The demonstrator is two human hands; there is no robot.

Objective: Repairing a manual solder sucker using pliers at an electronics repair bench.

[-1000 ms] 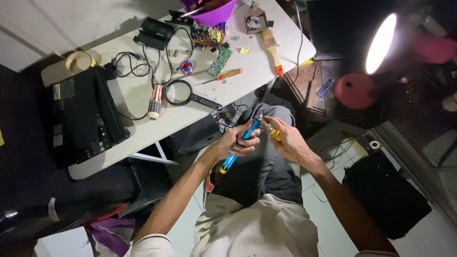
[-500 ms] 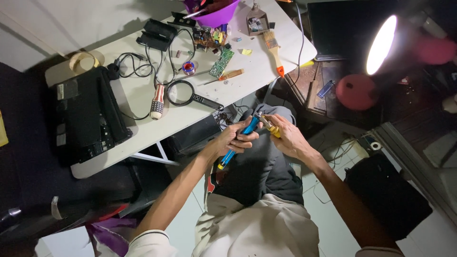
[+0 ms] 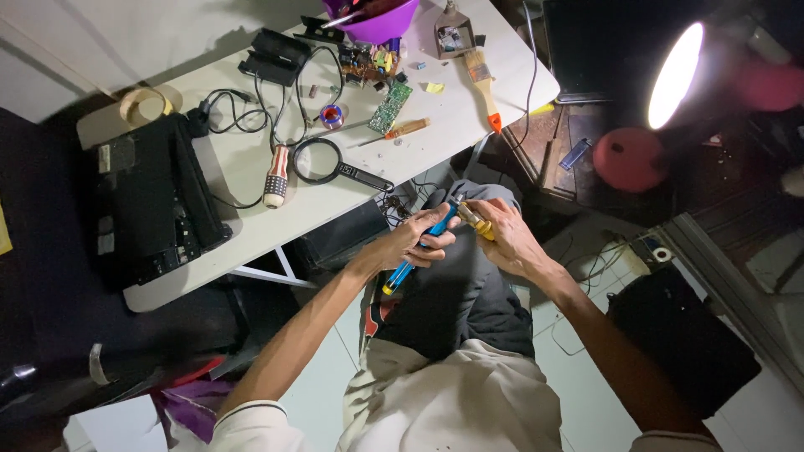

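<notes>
While we work over the lap, near the white table (image 3: 469, 109):
Left hand (image 3: 412, 244): closed around blue tool (image 3: 419, 245), angled so its tip reaches the right.
Right hand (image 3: 505, 237): pinches small yellow part (image 3: 474, 222), steadying it against the tip.
Magnifier (image 3: 322, 161): lies on the table, within reach.

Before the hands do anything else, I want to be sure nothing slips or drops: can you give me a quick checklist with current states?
1. Left hand wrapped around blue tool: ok.
2. Right hand gripping yellow-handled tool: ok.
3. Tips of the two tools meeting: cannot tell, too small.
4. Work held over the lap, off the table: ok.
5. Lamp lit: ok.
6. Magnifying glass lying unused on the table: ok.
</notes>
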